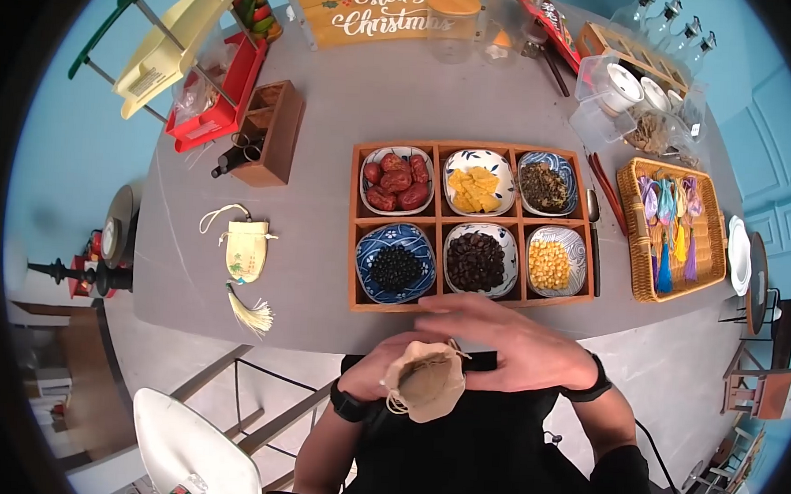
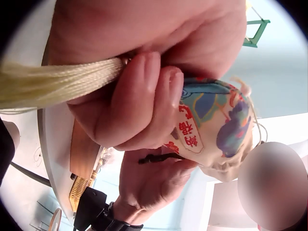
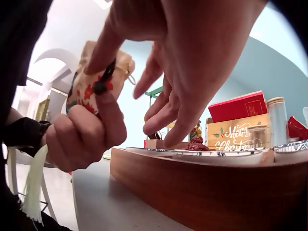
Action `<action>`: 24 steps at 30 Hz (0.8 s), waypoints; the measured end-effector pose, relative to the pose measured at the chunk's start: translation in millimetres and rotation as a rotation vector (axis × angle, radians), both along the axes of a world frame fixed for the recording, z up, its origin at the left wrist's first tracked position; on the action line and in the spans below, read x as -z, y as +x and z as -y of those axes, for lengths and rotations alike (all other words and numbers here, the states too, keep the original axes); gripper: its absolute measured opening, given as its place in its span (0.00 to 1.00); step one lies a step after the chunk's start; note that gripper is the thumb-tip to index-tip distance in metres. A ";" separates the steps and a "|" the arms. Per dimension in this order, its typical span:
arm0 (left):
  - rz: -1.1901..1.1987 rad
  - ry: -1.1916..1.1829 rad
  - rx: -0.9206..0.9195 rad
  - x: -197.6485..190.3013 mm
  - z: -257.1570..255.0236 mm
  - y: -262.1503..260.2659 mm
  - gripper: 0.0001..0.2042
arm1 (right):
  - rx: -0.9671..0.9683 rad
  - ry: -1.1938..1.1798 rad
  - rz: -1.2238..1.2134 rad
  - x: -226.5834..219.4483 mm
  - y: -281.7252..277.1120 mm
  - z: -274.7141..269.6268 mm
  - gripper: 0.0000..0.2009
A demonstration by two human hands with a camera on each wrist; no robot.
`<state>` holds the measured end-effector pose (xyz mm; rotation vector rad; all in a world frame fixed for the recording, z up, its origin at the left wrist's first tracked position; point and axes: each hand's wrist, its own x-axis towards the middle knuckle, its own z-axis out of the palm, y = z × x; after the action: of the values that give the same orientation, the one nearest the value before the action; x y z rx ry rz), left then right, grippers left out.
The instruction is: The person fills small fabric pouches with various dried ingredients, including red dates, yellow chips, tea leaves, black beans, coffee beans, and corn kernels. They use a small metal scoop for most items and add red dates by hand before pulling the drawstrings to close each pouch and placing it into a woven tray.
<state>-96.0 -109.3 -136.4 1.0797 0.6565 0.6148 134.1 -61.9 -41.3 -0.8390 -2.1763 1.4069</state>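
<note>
Held mouth-up at the table's front edge is a beige drawstring pouch point(image 1: 441, 406), printed with colourful patterns and red characters point(image 2: 188, 129). My left hand point(image 1: 381, 370) grips it round the body, its fingers curled. A pale tassel point(image 2: 62, 84) hangs out of that hand. Over the pouch's right side reaches my right hand point(image 1: 532, 348), fingers loosely spread and grasping nothing, the thumb close to the pouch. A dark cord with a bead point(image 3: 100, 87) shows against the pouch. Just beyond the hands stands a wooden compartment box point(image 1: 393, 307) of patterned dishes.
The dishes hold red dates point(image 1: 398, 181), yellow pieces point(image 1: 475, 189), dried herbs point(image 1: 544, 185), black beans point(image 1: 395, 268), dark dried bits point(image 1: 475, 259) and corn kernels point(image 1: 549, 264). Another pouch point(image 1: 246, 249) lies left. A wicker basket point(image 1: 629, 248) of tassels and a spoon point(image 1: 593, 207) are right.
</note>
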 end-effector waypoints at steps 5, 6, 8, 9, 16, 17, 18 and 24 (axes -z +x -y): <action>-0.135 0.063 -0.029 -10.7 -7.6 -0.7 0.23 | 0.151 -0.123 -0.258 19.5 -7.1 8.1 0.14; 0.185 -0.182 -0.018 -7.4 -10.4 -4.0 0.26 | 0.256 -0.185 -0.273 18.1 -8.4 9.4 0.12; 0.473 -0.451 0.013 -11.0 -9.7 -8.7 0.29 | 0.404 -0.299 -0.406 13.7 -17.2 16.8 0.09; 0.318 -0.250 -0.145 -24.5 -3.9 -8.8 0.30 | 0.435 -0.278 -0.356 14.4 -18.8 18.9 0.09; 0.003 0.006 -0.743 -52.5 -2.1 12.3 0.07 | 0.537 -0.337 -0.282 10.9 -34.9 21.9 0.08; 0.017 0.006 -0.760 -56.0 -3.3 14.0 0.08 | 0.568 -0.285 -0.275 10.8 -35.2 22.0 0.08; 0.029 0.004 -0.776 -57.3 -3.6 14.8 0.08 | 0.569 -0.286 -0.275 12.1 -35.5 22.6 0.08; -0.015 0.133 -0.894 -57.7 -2.5 -13.2 0.08 | 0.582 -0.129 -0.271 23.2 -50.1 29.4 0.08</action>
<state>-109.2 -106.8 -78.8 0.8769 1.1300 1.4311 84.0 -91.3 -64.6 -1.1360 -1.4857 1.2721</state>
